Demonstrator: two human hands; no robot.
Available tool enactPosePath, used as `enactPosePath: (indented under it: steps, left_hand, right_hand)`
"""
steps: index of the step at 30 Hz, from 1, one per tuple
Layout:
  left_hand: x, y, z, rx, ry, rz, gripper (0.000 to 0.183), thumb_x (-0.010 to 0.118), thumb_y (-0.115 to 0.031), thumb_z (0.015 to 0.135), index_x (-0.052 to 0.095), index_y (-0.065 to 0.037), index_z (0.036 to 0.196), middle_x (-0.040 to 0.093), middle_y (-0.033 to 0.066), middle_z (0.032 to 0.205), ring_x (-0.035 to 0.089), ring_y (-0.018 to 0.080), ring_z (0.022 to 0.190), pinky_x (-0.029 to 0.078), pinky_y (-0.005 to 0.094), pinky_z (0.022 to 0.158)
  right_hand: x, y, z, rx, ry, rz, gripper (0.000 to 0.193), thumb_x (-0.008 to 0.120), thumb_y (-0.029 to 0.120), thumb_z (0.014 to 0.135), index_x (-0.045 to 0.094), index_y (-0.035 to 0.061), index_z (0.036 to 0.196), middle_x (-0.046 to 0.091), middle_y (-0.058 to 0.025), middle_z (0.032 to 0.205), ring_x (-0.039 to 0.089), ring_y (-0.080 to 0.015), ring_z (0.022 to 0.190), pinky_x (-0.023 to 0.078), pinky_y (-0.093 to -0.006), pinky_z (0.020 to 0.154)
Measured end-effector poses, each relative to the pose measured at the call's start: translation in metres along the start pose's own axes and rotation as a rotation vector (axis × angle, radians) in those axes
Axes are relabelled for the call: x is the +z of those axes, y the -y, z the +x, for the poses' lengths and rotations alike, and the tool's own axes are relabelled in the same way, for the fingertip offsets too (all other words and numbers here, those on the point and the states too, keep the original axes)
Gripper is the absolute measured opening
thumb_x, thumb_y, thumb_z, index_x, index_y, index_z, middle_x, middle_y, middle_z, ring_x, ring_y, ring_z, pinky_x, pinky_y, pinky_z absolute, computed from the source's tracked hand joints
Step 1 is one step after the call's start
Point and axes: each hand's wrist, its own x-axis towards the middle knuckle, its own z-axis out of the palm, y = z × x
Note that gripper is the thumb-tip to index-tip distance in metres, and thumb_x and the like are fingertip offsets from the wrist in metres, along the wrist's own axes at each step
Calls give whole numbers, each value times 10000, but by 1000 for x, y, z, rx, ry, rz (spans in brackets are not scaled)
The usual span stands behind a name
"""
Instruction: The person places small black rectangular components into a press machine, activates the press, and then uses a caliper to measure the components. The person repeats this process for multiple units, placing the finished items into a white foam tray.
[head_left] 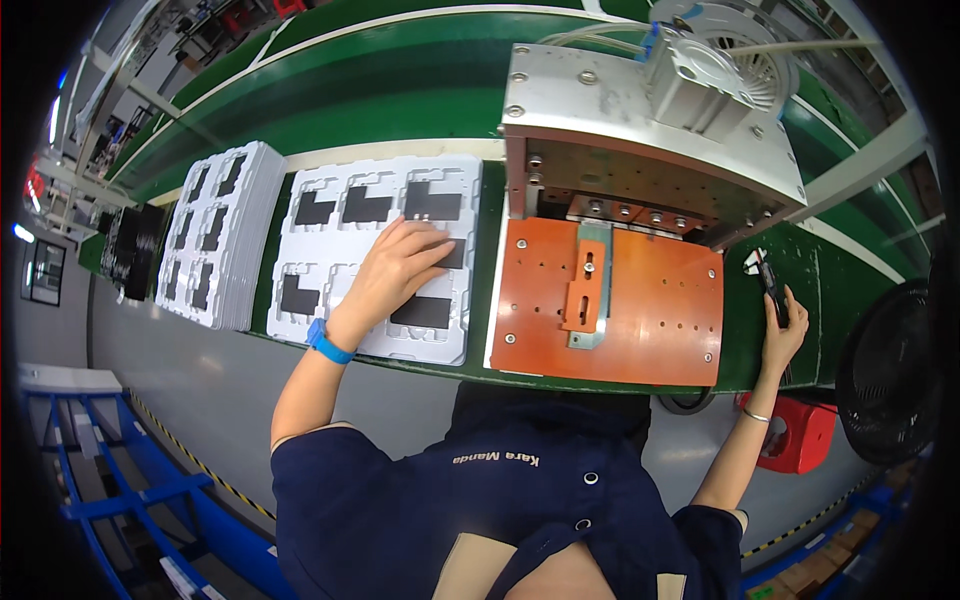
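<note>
A white moulded tray [340,250] lies on the green bench, with flat black pieces in its pockets. My left hand [395,265], wearing a blue wristband, is over its right half. The thumb and fingers close about a black flat piece [456,254] in the right column; its left end is hidden under them. Other black flat pieces [420,312] lie around the hand. On the far right, my right hand [786,330] grips a caliper [768,280] with a dark body, its metal jaws pointing away from me over the bench.
A press-like machine [650,110] stands beyond an orange plate [660,300] that carries an orange slotted block [584,285]. Stacked white trays [215,235] sit at the left. A black fan [885,370] and a red stool [800,435] are at the right.
</note>
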Motion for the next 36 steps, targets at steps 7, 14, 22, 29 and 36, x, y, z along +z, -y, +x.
enactPosePath:
  steps: [7,14,22,29,36]
  left_hand:
    - [-33,-21,23,-126,2,-259,415,798,-9,669,706,-14,1074,632,100,1093,566,306,1048,474,396,918]
    - [-68,-153,110,343,46,-427,430,832,-140,673,725,-72,1084,632,60,1065,599,263,1037,388,525,1043]
    - [-5,-173,134,298,102,-405,440,779,-143,737,671,-37,1150,611,110,1072,565,299,974,456,413,852]
    - [-8,-168,89,297,195,-193,626,785,-336,760,598,-53,1286,526,150,1381,506,311,1249,399,503,1050]
    - [-4,-162,84,297,217,-215,656,764,-408,772,591,-78,1313,523,143,1385,501,294,1261,376,495,1074]
  right_hand:
    - [-16,30,-3,179,-99,165,356,785,202,841,722,114,1180,627,-39,977,582,-161,908,434,-287,780]
    - [-50,126,14,130,-75,569,402,734,46,852,664,29,1247,655,-33,902,591,-119,850,481,-280,826]
    - [-83,217,15,-347,245,483,198,751,24,759,748,67,952,688,-72,938,596,-240,878,472,-340,791]
    - [-57,256,19,-563,403,572,189,717,32,789,729,80,971,641,-61,965,578,-259,931,479,-354,770]
    - [-46,271,11,-730,404,315,260,691,62,719,715,114,973,603,-37,996,552,-235,920,455,-356,752]
